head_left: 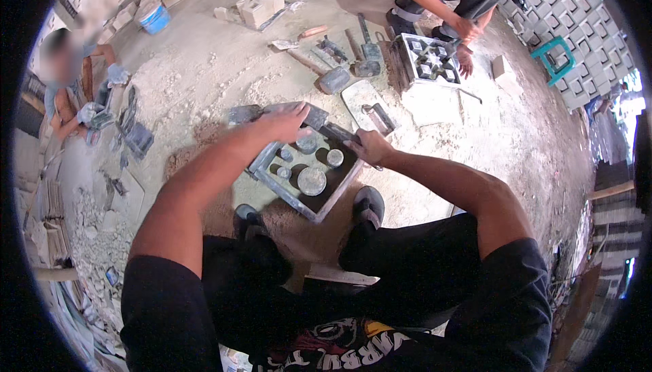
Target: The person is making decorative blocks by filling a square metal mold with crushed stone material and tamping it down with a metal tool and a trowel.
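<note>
A square metal mould [288, 199] with several round posts of different sizes rests on the ground between my feet. Across its far side lies a dark flat-bladed tool [315, 115], its handle running to the right. My right hand [372, 147] is closed around the handle end at the mould's far right corner. Fingers stretched out, my left hand [286, 123] lies over the blade. The left palm's underside is hidden. Just beyond sits a pale board [360, 100] with a dark-handled float [377, 118] on it.
Mallets [334, 80] and a trowel [285, 45] lie on the powdery floor ahead. A co-worker [448, 5] squats behind a star-patterned mould [429, 60]; another person in gloves [87, 110] sits at the left. Patterned blocks [261, 7], a blue bucket [155, 19] and a green stool [553, 60] stand farther off.
</note>
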A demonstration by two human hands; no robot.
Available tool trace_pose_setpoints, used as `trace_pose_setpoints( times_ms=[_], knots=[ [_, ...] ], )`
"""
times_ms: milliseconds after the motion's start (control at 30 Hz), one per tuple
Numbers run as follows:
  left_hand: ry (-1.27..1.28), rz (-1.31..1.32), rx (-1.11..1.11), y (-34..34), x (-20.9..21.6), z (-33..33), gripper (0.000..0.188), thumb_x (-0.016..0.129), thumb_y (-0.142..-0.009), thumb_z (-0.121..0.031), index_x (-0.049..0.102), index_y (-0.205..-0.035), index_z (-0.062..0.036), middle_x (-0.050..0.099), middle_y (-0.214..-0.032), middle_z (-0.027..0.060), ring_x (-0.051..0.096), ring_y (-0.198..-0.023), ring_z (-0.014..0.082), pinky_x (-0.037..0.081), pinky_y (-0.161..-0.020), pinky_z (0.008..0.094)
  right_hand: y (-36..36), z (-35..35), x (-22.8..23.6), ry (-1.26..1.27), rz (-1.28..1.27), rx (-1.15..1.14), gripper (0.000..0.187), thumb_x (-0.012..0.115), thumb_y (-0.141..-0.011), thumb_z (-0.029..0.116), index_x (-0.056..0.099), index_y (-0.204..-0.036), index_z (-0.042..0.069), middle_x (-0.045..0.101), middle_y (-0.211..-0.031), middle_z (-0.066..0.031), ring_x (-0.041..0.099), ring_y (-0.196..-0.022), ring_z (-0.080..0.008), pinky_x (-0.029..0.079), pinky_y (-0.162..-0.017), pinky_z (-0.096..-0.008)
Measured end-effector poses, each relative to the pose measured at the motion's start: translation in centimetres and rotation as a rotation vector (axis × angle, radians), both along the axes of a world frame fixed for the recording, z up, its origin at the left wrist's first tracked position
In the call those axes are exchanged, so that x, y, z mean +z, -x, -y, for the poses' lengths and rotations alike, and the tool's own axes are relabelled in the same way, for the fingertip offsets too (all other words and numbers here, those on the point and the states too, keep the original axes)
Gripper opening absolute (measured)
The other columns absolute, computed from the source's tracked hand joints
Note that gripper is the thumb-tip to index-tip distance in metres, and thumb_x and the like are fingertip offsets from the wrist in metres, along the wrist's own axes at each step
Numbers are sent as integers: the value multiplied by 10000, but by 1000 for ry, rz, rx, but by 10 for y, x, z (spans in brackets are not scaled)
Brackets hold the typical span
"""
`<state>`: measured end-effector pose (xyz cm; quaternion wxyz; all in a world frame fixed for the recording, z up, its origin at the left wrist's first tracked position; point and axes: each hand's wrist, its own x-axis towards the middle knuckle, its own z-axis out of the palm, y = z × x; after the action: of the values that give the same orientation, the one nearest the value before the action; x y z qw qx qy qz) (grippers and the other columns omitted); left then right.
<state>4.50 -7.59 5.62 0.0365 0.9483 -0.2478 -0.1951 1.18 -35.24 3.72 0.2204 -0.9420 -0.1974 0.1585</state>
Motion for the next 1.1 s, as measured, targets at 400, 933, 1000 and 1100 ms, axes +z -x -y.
trace_pose_setpoints(
  times_ms=[400, 933, 1000, 1100],
  knots=[
    [25, 58, -55, 6, -8, 9, 785, 471, -920, -440, 130, -1447, 32, 109, -1515, 241, 152, -1405, 358, 180, -1136, 434, 2, 14, -31, 124, 254, 200, 378, 491, -884, 190, 405, -1168, -43, 508, -1125, -289, 601, -968, -393, 511, -813, -439],
    [-7, 50, -38, 13, 7, -108, 539, 508, -892, -400, 466, -1281, -29, 442, -1352, 179, 426, -1256, 321, 336, -1029, 505, -27, -52, 67, 291, 308, 368, 388, 483, -903, 287, 438, -1203, 45, 509, -1192, -208, 592, -1000, -371, 479, -854, -458],
    [-72, 15, 31, 2, 24, -133, 464, 531, -872, -397, 552, -1180, -50, 544, -1231, 173, 510, -1163, 325, 374, -986, 528, -46, -76, 74, 332, 405, 518, 400, 499, -887, 271, 437, -1205, 35, 508, -1158, -212, 594, -995, -352, 475, -856, -458],
    [-133, -36, 145, -9, 32, -173, 371, 563, -850, -362, 603, -1068, -64, 618, -1091, 159, 575, -1059, 333, 418, -927, 522, -67, -135, 81, 295, 392, 569, 334, 537, -869, 256, 487, -1121, 42, 541, -1079, -175, 588, -975, -356, 482, -834, -462]
  ],
)
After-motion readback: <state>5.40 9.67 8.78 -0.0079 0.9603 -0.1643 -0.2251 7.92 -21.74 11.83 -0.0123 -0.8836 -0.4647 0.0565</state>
